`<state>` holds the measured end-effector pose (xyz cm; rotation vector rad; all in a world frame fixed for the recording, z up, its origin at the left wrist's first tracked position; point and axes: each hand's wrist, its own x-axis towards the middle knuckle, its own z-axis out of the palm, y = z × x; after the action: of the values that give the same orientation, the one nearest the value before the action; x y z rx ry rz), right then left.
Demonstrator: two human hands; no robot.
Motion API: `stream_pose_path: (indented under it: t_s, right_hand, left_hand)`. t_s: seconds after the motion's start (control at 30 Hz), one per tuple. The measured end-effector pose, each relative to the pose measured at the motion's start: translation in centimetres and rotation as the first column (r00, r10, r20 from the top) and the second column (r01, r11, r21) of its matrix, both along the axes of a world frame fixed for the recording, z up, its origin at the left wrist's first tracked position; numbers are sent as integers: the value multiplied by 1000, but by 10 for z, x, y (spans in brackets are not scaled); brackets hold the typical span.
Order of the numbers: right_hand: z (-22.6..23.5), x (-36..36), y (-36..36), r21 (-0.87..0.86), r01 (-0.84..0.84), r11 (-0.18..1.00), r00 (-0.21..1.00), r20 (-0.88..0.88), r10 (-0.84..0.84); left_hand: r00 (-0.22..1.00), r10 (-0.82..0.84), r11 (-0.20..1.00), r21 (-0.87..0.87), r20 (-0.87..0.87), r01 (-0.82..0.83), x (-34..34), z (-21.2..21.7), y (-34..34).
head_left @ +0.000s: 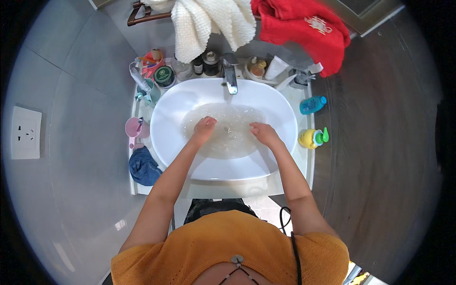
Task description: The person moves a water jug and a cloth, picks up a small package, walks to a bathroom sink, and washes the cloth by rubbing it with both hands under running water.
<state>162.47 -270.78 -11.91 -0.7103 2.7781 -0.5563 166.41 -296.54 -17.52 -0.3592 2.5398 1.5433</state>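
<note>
Both my hands are over the white oval sink (164,111), which holds cloudy, bubbly water (228,147). My left hand (204,128) is at the left part of the water, its fingers loosely bent inward with no object seen in them. Opposite it, my right hand (264,133) points its fingers toward the middle, slightly apart and holding nothing visible. A gap of water lies between the two hands, with the drain (228,128) showing dimly through it. The chrome faucet (230,76) stands at the sink's far edge; no stream of water shows under it.
Left of the sink are a pink cup (132,127), a bunched blue cloth (145,166) and a dark round jar (164,76). To the right stand a blue bottle (312,105) and a yellow pump bottle (309,138). A cream towel (209,23) and a red towel (304,33) hang above.
</note>
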Motion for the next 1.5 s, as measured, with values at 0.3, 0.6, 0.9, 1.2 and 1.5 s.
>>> stream_pose_path:
  t_s: [0.3, 0.6, 0.9, 1.2, 1.5]
  right_hand:
    - [9, 57, 46, -248, 413, 876, 891, 311, -332]
    - [74, -11, -38, -235, 201, 951, 955, -167, -244]
    - [79, -80, -122, 22, 133, 991, 910, -399, -113]
    - [70, -47, -110, 363, 94, 927, 977, -212, -16]
    - [146, -7, -89, -178, -54, 983, 986, 147, 81]
  left_hand:
    - [989, 113, 840, 523, 99, -148, 52, 54, -9]
    - [971, 58, 833, 526, 231, -175, 99, 58, -38]
    - [948, 154, 815, 506, 278, -281, 138, 77, -67]
    - [992, 116, 949, 288, 54, -127, 142, 66, -68]
    - [979, -48, 988, 134, -199, 75, 96, 143, -73]
